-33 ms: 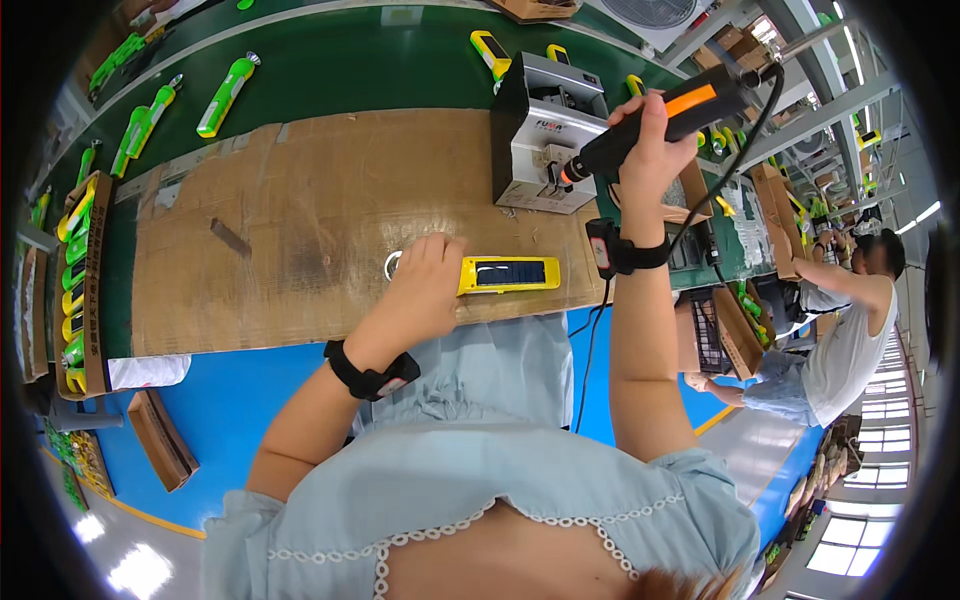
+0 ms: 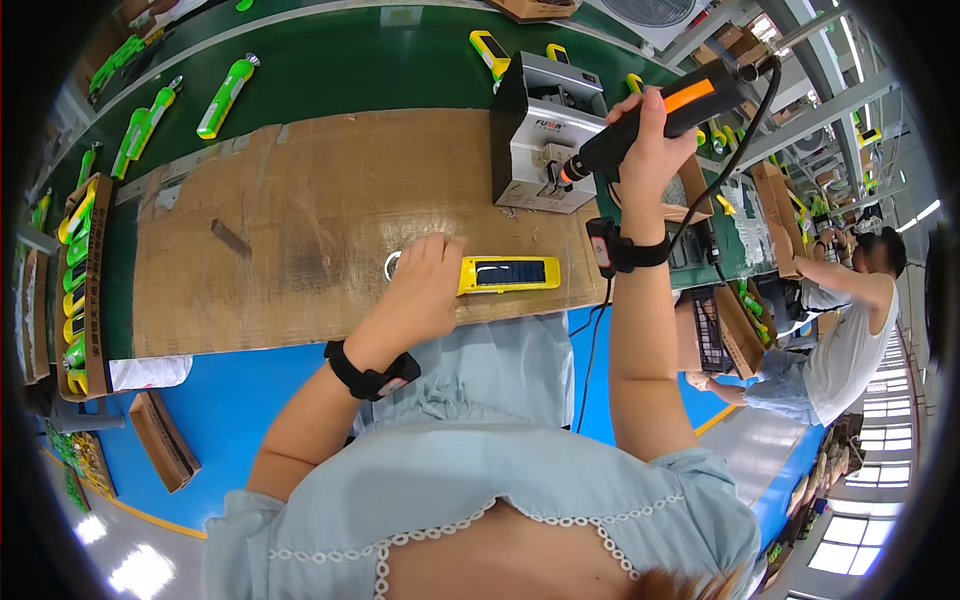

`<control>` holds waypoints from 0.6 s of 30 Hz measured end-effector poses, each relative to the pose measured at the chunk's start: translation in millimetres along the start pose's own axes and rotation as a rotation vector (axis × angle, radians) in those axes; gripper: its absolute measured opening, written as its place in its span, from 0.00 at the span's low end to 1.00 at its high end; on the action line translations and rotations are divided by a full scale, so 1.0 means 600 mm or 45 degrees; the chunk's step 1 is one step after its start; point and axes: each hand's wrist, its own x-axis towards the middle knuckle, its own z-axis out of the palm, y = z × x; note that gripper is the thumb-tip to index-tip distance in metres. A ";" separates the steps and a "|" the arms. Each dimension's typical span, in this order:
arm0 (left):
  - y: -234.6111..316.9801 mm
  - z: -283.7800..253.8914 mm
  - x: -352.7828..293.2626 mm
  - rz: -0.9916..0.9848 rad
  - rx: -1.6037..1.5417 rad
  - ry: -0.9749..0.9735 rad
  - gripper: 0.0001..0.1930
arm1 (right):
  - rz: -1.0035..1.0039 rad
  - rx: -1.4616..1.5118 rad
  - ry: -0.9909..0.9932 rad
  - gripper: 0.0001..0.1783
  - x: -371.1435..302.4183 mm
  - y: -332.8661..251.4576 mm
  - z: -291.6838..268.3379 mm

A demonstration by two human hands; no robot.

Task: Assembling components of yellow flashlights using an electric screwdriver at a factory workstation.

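Observation:
Across the front of the cardboard lies a yellow flashlight [image 2: 508,274] with a dark solar panel facing up. My left hand [image 2: 425,285] is closed round its head end and hides most of that part; a round silvery rim peeks out beyond the fingers. Raised at the right, my right hand [image 2: 655,145] grips a black electric screwdriver [image 2: 620,140] with an orange stripe. Its tip points down and left, at the front outlet of a grey and black screw feeder [image 2: 545,140]. Whether the tip touches the outlet I cannot tell.
A cardboard sheet [image 2: 330,220] covers the green bench, with a small dark strip [image 2: 231,238] on it. Green flashlights [image 2: 228,97] lie behind; a box of flashlights [image 2: 95,290] stands left. The screwdriver's cord [image 2: 745,150] hangs at right. A person [image 2: 850,320] works farther right.

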 end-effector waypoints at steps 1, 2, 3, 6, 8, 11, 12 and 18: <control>0.002 -0.003 0.000 -0.001 0.005 -0.008 0.30 | 0.045 -0.005 -0.005 0.11 0.003 -0.001 -0.002; 0.002 -0.005 0.002 -0.002 0.011 -0.012 0.31 | 0.042 -0.003 0.003 0.11 0.004 -0.001 -0.003; 0.003 -0.005 0.003 0.005 0.016 -0.016 0.31 | 0.060 0.000 -0.009 0.11 0.004 -0.002 -0.003; 0.004 -0.002 -0.002 0.017 0.041 0.022 0.32 | 0.113 0.032 -0.032 0.11 -0.006 -0.009 -0.002; 0.003 -0.001 -0.003 0.036 0.046 0.051 0.33 | 0.184 0.125 -0.049 0.12 -0.023 -0.024 0.001; 0.005 -0.003 -0.004 0.046 0.050 0.060 0.33 | 0.279 0.370 -0.076 0.16 -0.064 -0.050 0.008; 0.004 -0.003 -0.005 0.037 0.050 0.059 0.33 | 0.261 0.388 -0.089 0.17 -0.076 -0.056 0.013; 0.005 0.002 -0.005 0.032 0.089 0.070 0.33 | 0.313 0.304 -0.209 0.29 -0.125 -0.082 0.041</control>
